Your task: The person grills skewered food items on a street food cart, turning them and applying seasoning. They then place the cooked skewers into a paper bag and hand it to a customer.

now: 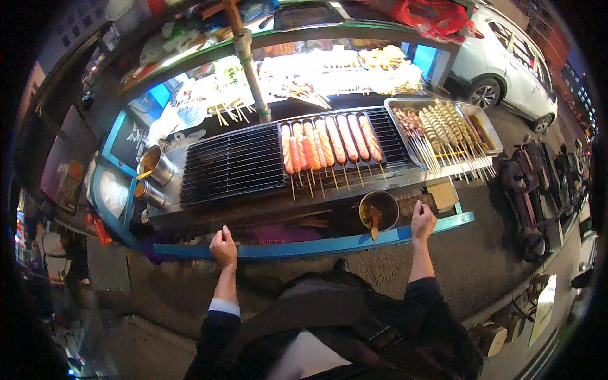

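My left hand (223, 245) is closed with nothing visible in it, over the blue metal rail (304, 248) at the cart's front edge. At the rail's right part, my right hand (422, 221) is likewise closed and seems to hold nothing. Just left of it a metal pot (388, 209) holds a wooden-handled brush (375, 223). Beyond, skewered sausages (335, 139) lie side by side on a dark ridged tray on the grill (232, 164). A metal tray (401, 114) to their right holds spiral-cut skewers (439, 128) and smaller meat skewers (407, 119).
Two metal canisters (159, 167) stand left of the grill, one with a utensil. Behind, a brightly lit shelf bears more skewers (304, 92). A wooden post (249, 76) rises before it. A white car (513, 71) and parked scooters (527, 190) are at the right.
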